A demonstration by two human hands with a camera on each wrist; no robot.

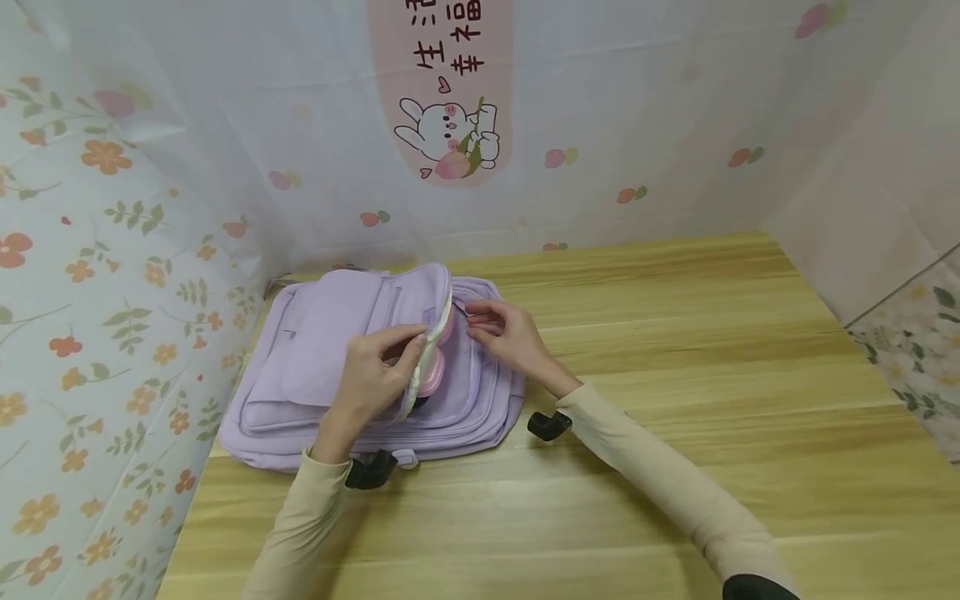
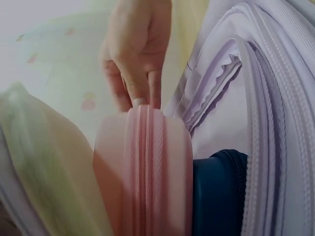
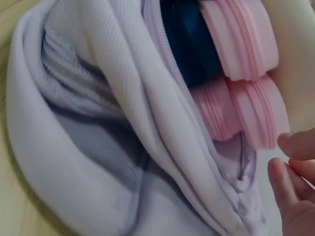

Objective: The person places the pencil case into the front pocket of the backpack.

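Note:
A lilac backpack point(image 1: 322, 333) lies on the wooden table with its front compartment unzipped. My left hand point(image 1: 371, 375) pinches the edge of the lifted flap point(image 1: 442, 312), whose pale patterned lining shows. Inside the compartment are pink zipped cases point(image 3: 246, 39) beside a dark blue case point(image 3: 189, 44). The left wrist view gives a close look at one pink case point(image 2: 147, 172) and the dark blue one point(image 2: 216, 196). Beside the pink cases, at the far end of the opening, is my right hand point(image 1: 510, 333). Nothing shows between its thumb and fingertips in the right wrist view.
Wood-grain table point(image 1: 675, 400) extends to the right of the backpack. A white printed cloth point(image 1: 615, 108) hangs behind, and a floral cloth point(image 1: 112, 333) stands along the left. Black wrist mounts point(image 1: 550, 426) sit at both sleeves.

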